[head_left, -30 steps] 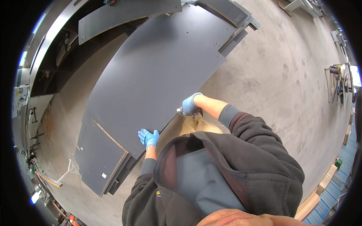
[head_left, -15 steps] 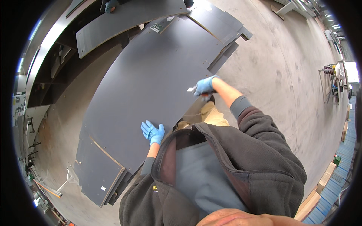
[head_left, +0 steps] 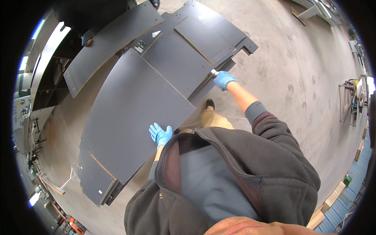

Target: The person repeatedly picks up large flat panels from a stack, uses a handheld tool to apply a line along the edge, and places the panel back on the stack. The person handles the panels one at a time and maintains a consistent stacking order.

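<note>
The large grey panel (head_left: 129,113) lies below the person's left hand (head_left: 160,135), which is spread flat near its near edge and grips nothing; well apart, the right hand (head_left: 225,80) is closed around a metal-tipped tool (head_left: 214,73) beyond its right corner, by the edge of further grey panels (head_left: 176,58). Left of the large grey panel, a narrowing gap separates it from a curved panel (head_left: 113,39) held by a co-worker's hand (head_left: 87,38). Right of it, concrete floor (head_left: 278,90) extends broadly, giving room alongside.
</note>
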The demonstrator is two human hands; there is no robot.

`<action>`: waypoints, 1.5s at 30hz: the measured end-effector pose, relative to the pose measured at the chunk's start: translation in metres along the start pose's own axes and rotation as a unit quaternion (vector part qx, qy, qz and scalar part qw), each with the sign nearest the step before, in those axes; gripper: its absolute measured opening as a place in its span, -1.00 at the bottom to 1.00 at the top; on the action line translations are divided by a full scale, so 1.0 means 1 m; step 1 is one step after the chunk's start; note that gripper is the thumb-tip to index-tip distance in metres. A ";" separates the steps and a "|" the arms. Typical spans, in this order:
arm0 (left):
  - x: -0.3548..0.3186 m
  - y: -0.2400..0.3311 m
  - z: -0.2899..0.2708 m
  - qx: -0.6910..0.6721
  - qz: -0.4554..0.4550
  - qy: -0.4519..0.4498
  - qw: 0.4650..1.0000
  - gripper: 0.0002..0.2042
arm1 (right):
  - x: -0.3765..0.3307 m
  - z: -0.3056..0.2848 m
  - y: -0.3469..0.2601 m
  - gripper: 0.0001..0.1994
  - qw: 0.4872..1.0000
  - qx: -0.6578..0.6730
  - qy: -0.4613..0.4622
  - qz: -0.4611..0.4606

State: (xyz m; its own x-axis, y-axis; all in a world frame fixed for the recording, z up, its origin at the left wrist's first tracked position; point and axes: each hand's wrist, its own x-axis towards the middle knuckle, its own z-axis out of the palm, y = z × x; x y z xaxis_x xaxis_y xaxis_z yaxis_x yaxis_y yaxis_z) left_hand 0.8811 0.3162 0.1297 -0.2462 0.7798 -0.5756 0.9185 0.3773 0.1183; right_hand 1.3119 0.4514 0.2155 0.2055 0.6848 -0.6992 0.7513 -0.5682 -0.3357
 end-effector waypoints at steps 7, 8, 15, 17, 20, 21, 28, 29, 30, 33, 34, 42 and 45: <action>0.002 0.085 -0.007 -0.051 0.055 0.015 0.997 -0.01 | 0.038 -0.055 0.065 -0.60 0.973 0.171 -0.129 0.082; 0.003 0.099 -0.005 -0.058 0.074 0.040 0.995 -0.03 | 0.043 -0.058 0.070 -0.60 0.974 0.166 -0.128 0.085; 0.044 0.263 -0.009 -0.078 0.236 0.066 0.966 -0.06 | 0.114 -0.119 0.132 -0.64 0.981 0.141 0.015 0.130; 0.060 0.322 -0.007 -0.096 0.249 0.060 0.962 -0.05 | 0.152 -0.148 0.155 -0.62 0.983 0.118 0.068 0.123; 0.091 0.407 -0.003 -0.125 0.233 0.058 0.963 -0.03 | 0.219 -0.192 0.177 -0.52 0.977 0.078 0.140 0.143; 0.103 0.432 -0.001 -0.143 0.213 0.061 0.965 -0.02 | 0.241 -0.206 0.181 -0.47 0.980 0.081 0.134 0.125; 0.162 0.543 0.015 -0.131 0.015 0.070 0.989 0.21 | 0.339 -0.242 0.164 -0.21 0.990 0.025 0.058 0.129; 0.168 0.551 0.016 -0.135 -0.016 0.065 0.989 0.25 | 0.347 -0.247 0.166 -0.23 0.992 0.014 0.044 0.121; 0.173 0.561 0.016 -0.131 -0.042 0.060 0.989 0.27 | 0.355 -0.252 0.169 -0.26 0.994 0.006 0.032 0.107; 0.183 0.591 0.014 -0.095 -0.096 0.062 0.989 0.33 | 0.375 -0.263 0.187 -0.36 0.988 0.111 -0.049 0.093; 0.185 0.599 0.012 -0.077 -0.095 0.058 0.991 0.35 | 0.380 -0.265 0.194 -0.40 0.980 0.163 -0.067 0.096; 0.179 0.676 0.020 -0.001 0.032 0.081 0.996 0.27 | 0.380 -0.280 0.279 -0.69 0.956 0.266 0.010 0.123; 0.190 0.716 0.028 0.046 0.067 0.090 0.993 0.19 | 0.374 -0.296 0.317 -0.78 0.919 0.370 0.079 0.108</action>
State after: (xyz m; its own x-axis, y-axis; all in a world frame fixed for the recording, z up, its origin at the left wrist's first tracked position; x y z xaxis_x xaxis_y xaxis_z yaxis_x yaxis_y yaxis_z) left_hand 1.5004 0.7204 0.0828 -0.1629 0.8997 -0.4051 0.9692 0.2228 0.1050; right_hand 1.8130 0.6628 0.0342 0.4331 0.5438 -0.7189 0.0608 -0.8134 -0.5786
